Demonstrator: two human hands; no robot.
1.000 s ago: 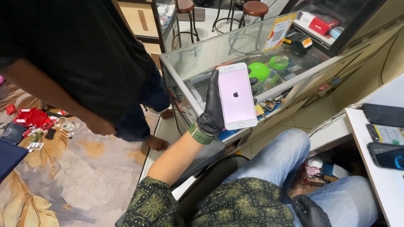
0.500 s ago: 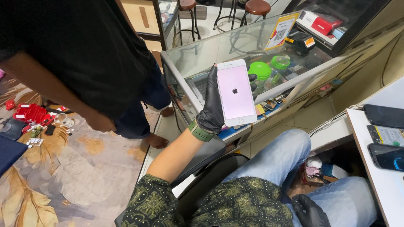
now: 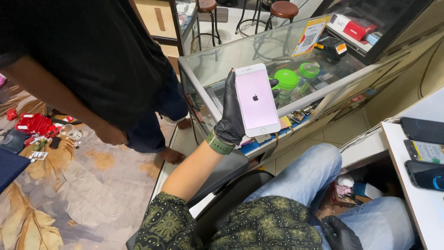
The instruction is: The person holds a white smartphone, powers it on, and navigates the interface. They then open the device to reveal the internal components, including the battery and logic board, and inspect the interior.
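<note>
Left hand: the left hand (image 3: 231, 113), in a black glove with a green watch strap at the wrist, is raised in front of the glass counter; its fingers (image 3: 274, 83) are wrapped around the edges of a white smartphone (image 3: 256, 99), which is gripped from behind.
Smartphone: it is held upright, tilted slightly, with the lit screen turned to the camera; a pale pink-white screen with a small dark logo at the centre is shown.
Right hand: the right hand (image 3: 341, 234), also black-gloved, is seen low at the frame's bottom edge, resting on the blue-jeaned thigh; the fingers appear loosely curled and nothing is seen in them, though the hand is partly cut off.
Glass counter: a glass display case (image 3: 222, 62) stands behind the phone; green round lids (image 3: 286, 78) are seen through the top.
White table: at the right edge, a white table (image 3: 416, 194) carries three dark phones (image 3: 423, 130) laid side by side.
Other person: a person in a black shirt (image 3: 92, 51) stands at the left, just beside the counter, on a patterned floor with red parts (image 3: 32, 124) scattered near.
</note>
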